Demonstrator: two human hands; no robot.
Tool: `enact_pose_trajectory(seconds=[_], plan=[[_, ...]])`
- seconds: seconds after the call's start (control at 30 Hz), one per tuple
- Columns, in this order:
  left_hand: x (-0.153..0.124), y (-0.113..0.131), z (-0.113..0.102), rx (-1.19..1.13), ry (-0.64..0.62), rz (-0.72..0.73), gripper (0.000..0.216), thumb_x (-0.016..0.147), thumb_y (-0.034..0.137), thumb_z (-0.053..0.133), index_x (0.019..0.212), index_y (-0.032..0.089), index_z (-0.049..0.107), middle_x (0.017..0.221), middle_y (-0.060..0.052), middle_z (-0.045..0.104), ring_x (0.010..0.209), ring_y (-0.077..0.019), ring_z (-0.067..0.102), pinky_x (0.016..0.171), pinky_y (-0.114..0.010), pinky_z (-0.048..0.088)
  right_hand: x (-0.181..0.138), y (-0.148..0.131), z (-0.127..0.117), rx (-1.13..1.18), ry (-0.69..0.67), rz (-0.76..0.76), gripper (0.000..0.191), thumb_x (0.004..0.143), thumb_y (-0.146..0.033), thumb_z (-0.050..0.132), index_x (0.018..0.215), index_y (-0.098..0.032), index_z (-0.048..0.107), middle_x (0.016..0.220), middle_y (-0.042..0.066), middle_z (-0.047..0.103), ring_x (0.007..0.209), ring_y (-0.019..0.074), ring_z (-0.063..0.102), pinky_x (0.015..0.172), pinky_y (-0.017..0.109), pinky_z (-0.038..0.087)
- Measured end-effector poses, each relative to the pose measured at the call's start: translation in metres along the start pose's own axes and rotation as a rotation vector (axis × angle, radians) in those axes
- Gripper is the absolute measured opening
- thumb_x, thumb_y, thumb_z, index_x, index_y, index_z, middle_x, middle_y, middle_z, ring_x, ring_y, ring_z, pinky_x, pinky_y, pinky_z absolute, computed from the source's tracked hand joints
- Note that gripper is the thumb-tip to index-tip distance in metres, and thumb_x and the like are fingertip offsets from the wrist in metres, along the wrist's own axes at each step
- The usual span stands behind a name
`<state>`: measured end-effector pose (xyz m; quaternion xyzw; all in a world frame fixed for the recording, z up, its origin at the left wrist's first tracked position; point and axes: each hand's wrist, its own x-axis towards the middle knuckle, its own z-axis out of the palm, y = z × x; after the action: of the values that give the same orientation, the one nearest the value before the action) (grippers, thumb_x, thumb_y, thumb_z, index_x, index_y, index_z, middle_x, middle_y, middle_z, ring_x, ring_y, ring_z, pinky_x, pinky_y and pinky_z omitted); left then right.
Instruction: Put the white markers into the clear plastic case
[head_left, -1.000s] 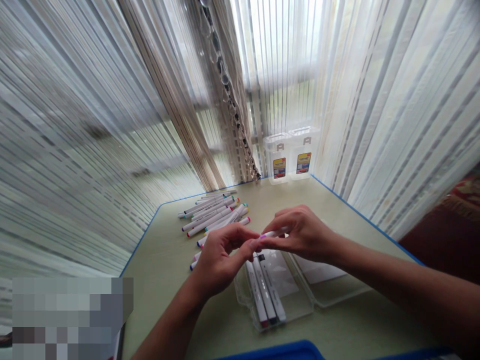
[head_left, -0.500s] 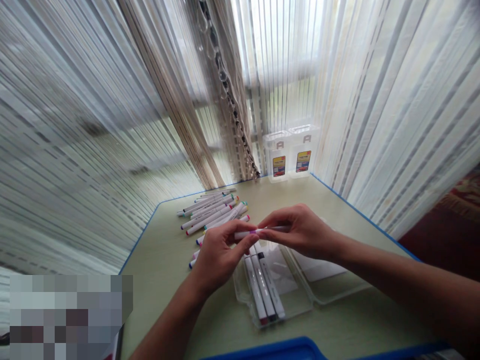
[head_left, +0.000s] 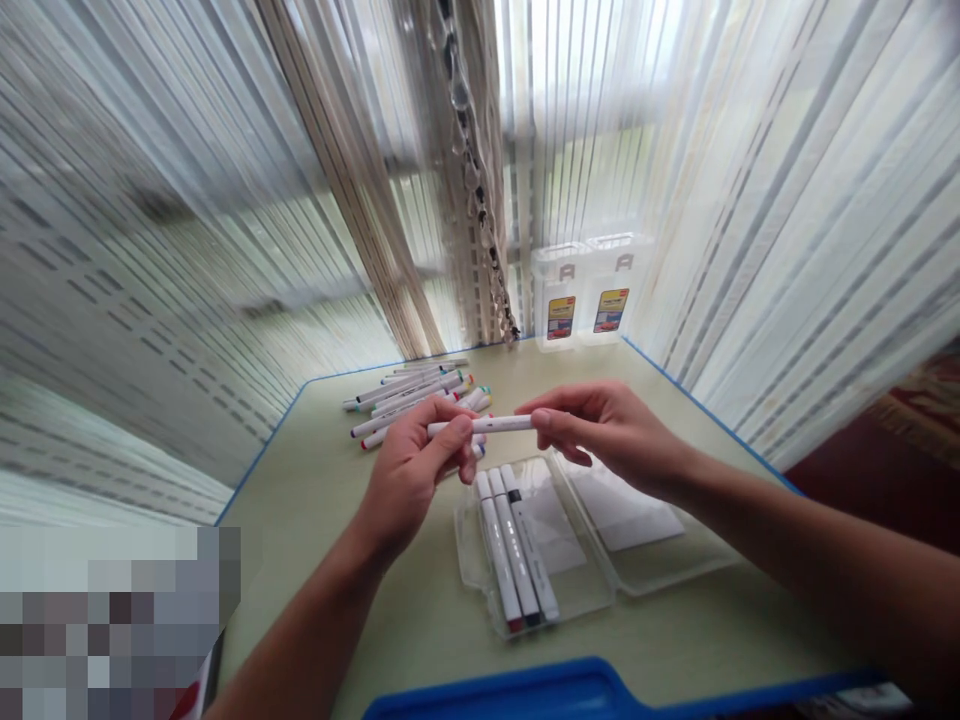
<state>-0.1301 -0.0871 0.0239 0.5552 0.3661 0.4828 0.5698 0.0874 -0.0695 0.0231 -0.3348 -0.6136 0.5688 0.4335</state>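
Note:
Between both hands a white marker (head_left: 504, 425) is held level above the table. My left hand (head_left: 412, 460) pinches its left end between thumb and fingers. At the other end, my right hand (head_left: 600, 425) grips it with thumb and fingertips. Below lies an open clear plastic case (head_left: 592, 590), hinged in the middle. Its left half holds three white markers (head_left: 517, 545) side by side, with dark red and black ends showing. Beyond my left hand spreads a loose pile of white markers (head_left: 405, 400) with coloured ends, partly hidden by that hand.
Two clear cases (head_left: 559, 270) with yellow and blue labels stand upright at the table's back edge. String curtains (head_left: 337, 200) hang around the blue-edged table (head_left: 315, 600). A blue tray-like piece (head_left: 510, 690) is at the front edge.
My hands have moved apart along the marker, so its white middle now shows. Earlier they met over a purple part of it. The view has shifted slightly.

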Motion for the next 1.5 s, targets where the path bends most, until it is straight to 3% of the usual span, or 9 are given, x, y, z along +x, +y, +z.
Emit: enact_pose_trajectory(seconds=[0.3,0.43,0.73,1.0,1.17,1.37,1.5], plan=[[0.0025,0.0027,0.0034,-0.203,0.092,0.011,0.017,0.092,0.027,0.054,0.083,0.014,0.059,0.060,0.004,0.045,0.048,-0.0082,0.048,0.050,-0.022,0.038,0.0009,0.0058,-0.0020,0.296,-0.066,-0.007,0.026,0.086,-0.029,0.068,0.105,-0.013,0.075,0.075,0.008,0.069,0.055,0.0096,0.053,0.047,0.022,0.040],[0.0020,0.0034,0.0029,-0.228,0.113,0.032,0.020,0.093,0.028,0.051,0.086,0.013,0.062,0.057,0.004,0.045,0.048,-0.0086,0.048,0.050,-0.022,0.038,0.0029,0.0056,-0.0015,0.329,-0.010,-0.001,0.023,0.087,-0.027,0.066,0.103,-0.014,0.075,0.076,0.008,0.070,0.056,0.0098,0.054,0.048,0.021,0.041],[-0.0003,0.0038,0.0001,-0.001,0.077,0.133,0.028,0.091,0.027,0.057,0.109,0.009,0.068,0.075,-0.007,0.067,0.059,-0.0106,0.056,0.058,-0.024,0.043,0.0085,0.0071,-0.0044,0.314,0.209,0.006,0.019,0.082,-0.030,0.072,0.089,-0.013,0.074,0.067,0.005,0.067,0.048,0.0080,0.052,0.041,0.019,0.039],[0.0001,0.0029,0.0007,0.209,0.063,0.168,0.028,0.091,0.026,0.059,0.110,0.009,0.068,0.076,-0.006,0.070,0.056,-0.0086,0.055,0.056,-0.022,0.046,0.0061,0.0095,-0.0034,0.028,0.168,-0.033,0.025,0.076,-0.036,0.078,0.085,-0.012,0.075,0.050,-0.003,0.054,0.041,0.0055,0.044,0.038,0.017,0.035],[-0.0010,0.0019,0.0013,0.249,0.035,0.158,0.021,0.086,0.025,0.066,0.102,0.011,0.070,0.073,-0.003,0.070,0.057,-0.0083,0.056,0.054,-0.019,0.046,0.0023,0.0060,-0.0001,-0.079,0.121,0.000,0.030,0.072,-0.037,0.081,0.089,-0.012,0.076,0.052,-0.002,0.057,0.043,0.0058,0.047,0.038,0.017,0.036],[-0.0041,-0.0042,0.0009,0.423,0.086,0.195,0.027,0.083,0.027,0.070,0.107,0.015,0.072,0.097,-0.009,0.074,0.080,-0.0154,0.066,0.067,-0.023,0.051,0.0036,0.0054,0.0010,-0.003,0.092,0.048,0.029,0.076,-0.040,0.076,0.080,-0.011,0.072,0.049,-0.001,0.059,0.037,0.0066,0.047,0.034,0.017,0.033],[-0.0057,-0.0006,0.0023,0.354,0.038,0.213,0.033,0.087,0.025,0.065,0.116,0.011,0.068,0.086,-0.009,0.074,0.071,-0.0148,0.064,0.065,-0.026,0.052,0.0049,0.0068,-0.0015,0.178,0.070,0.092,0.029,0.079,-0.040,0.074,0.071,-0.013,0.066,0.051,-0.001,0.060,0.037,0.0072,0.048,0.033,0.017,0.033]])
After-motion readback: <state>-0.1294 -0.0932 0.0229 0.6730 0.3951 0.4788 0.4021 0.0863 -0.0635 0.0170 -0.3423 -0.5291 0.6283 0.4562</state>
